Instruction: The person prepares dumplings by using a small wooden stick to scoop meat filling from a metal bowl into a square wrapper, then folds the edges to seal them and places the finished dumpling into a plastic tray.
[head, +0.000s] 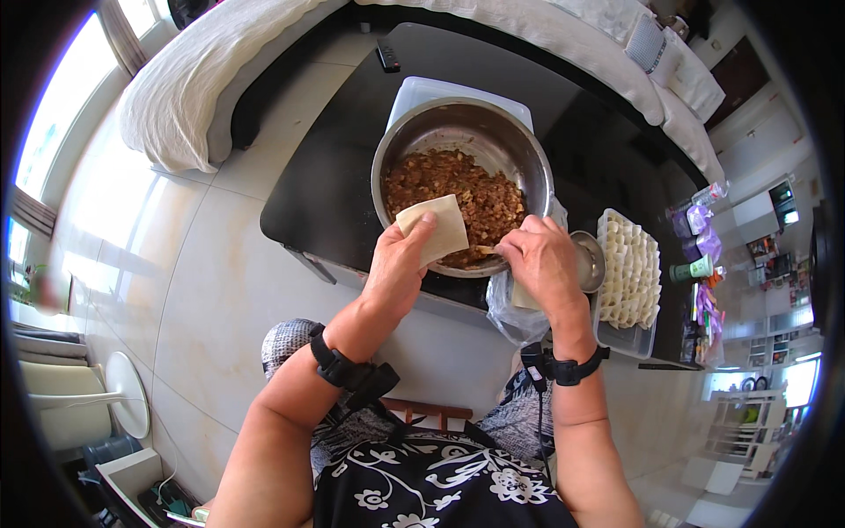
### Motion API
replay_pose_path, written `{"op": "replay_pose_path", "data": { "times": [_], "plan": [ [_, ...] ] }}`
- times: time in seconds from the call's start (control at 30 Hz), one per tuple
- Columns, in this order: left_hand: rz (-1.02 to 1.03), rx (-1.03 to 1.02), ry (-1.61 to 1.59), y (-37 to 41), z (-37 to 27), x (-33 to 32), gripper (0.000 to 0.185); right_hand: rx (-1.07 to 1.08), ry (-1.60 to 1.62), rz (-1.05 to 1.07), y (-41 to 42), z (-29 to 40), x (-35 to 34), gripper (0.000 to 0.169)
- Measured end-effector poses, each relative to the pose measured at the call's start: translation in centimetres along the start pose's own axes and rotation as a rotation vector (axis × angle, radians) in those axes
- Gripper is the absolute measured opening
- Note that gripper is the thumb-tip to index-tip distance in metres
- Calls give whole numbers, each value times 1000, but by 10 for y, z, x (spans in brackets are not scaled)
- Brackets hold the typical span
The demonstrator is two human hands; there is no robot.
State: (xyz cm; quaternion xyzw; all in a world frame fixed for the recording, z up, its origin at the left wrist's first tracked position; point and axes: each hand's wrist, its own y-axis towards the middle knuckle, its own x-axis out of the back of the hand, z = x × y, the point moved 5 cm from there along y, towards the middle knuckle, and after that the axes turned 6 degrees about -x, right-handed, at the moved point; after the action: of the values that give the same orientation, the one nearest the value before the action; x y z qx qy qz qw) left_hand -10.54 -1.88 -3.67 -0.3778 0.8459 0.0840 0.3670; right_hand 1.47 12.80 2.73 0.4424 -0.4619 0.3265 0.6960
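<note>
Between the thumb and fingers of my left hand [399, 264] is a square dough wrapper [439, 228], held over the near rim of a large steel bowl [462, 109]. Brown minced filling [455, 181] covers much of the bowl's bottom. My right hand [541, 261] grips a thin light-coloured stick [487, 250], whose far end reaches into the filling; what kind of utensil it is, I cannot tell. Below that hand lies a clear plastic bag [508, 310] with more wrappers [525, 298], partly hidden. A small metal bowl [589, 261] sits just right of the hand.
Rows of folded dumplings [630, 270] fill a clear plastic tray [624, 340] at the right. A pale plastic lid or tray [416, 92] lies under the big bowl on the black table [317, 191]. A remote control [388, 56], a green cup [693, 269] and purple packages [706, 241] are also there.
</note>
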Motion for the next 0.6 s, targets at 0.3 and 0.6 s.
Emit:
{"op": "replay_pose_path", "data": {
  "times": [0.3, 0.6],
  "plan": [
    [-2, -28, -42, 1, -5, 4, 21, -15, 252, 101, 8, 9, -11, 12],
    [-43, -99, -45, 0, -17, -1, 24, -235, 653, 194, 12, -15, -9, 15]
  ]
}}
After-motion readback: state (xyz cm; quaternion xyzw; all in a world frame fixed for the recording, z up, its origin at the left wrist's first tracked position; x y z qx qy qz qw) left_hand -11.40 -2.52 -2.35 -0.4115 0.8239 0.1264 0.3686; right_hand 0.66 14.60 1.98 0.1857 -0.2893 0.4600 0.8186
